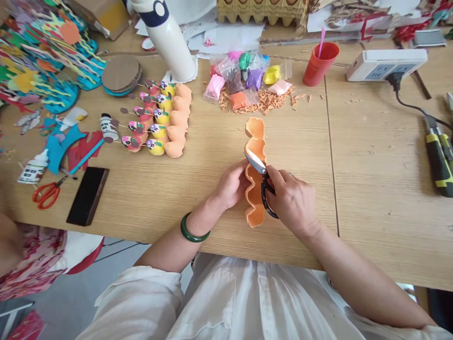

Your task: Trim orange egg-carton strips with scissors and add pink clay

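An orange egg carton strip point(255, 189) with several cups lies lengthwise in front of me, its hollow side up. My left hand point(233, 183) grips its left edge near the middle, the fingertips partly hidden behind it. In my right hand point(293, 196) is a pair of scissors point(256, 163) with black handles. The blades reach over the strip and point up and left, at its edge; whether they are parted is hard to make out. Orange shavings point(264, 103) lie beyond the strip, under small bags of coloured clay point(244, 78).
Painted egg-cup figures point(155, 120) stand in rows at left. Nearby are a black phone point(88, 196), orange-handled scissors point(47, 193) and a glue bottle point(34, 167). A white bottle point(168, 40), red cup point(320, 63), power strip point(385, 65) and pliers point(437, 160) lie farther out. Another person's arm shows at left.
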### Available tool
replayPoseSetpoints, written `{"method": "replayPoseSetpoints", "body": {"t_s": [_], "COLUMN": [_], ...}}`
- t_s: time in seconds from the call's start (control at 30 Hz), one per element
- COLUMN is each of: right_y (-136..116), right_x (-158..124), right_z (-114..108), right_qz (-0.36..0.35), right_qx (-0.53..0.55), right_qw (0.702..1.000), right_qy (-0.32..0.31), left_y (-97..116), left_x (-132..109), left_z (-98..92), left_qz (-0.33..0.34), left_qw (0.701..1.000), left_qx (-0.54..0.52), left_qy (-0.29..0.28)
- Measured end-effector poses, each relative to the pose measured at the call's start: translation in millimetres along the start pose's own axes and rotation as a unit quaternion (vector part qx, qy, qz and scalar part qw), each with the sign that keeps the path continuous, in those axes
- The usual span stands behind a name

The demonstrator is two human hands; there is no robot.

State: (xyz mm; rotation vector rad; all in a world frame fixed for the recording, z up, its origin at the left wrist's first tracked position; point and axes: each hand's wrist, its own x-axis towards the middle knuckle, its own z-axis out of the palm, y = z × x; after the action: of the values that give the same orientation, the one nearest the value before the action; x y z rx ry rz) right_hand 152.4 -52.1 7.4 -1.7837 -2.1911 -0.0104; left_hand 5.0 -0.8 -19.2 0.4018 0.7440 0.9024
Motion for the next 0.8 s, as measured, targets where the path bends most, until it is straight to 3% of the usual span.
{"method": "replayPoseSetpoints", "body": {"t_s": [0.23,0.43,0.8], "right_y": [3.4,4.1,4.6], "right_x": [4.3,7.7,6.3], "right_z": [-7.6,-14.2,-6.4], "right_qz": [0.036,0.079,0.041], "right_qx": [0.046,0.058,0.031], "right_qw": [0.998,0.992,0.998], "right_qy": [-0.024,-0.082,-0.030], "left_y": [2.7,2.0,-2.8], "left_x": [-2.7,-3.8,-4.0], "left_z": [6.6,7.1,3.3], "left_qz": [-0.034,-0.052,-0.038], "left_qw": [0.998,0.998,0.999], "left_qx": [0.016,0.016,0.004], "left_qy": [0.043,0.030,0.012]}}
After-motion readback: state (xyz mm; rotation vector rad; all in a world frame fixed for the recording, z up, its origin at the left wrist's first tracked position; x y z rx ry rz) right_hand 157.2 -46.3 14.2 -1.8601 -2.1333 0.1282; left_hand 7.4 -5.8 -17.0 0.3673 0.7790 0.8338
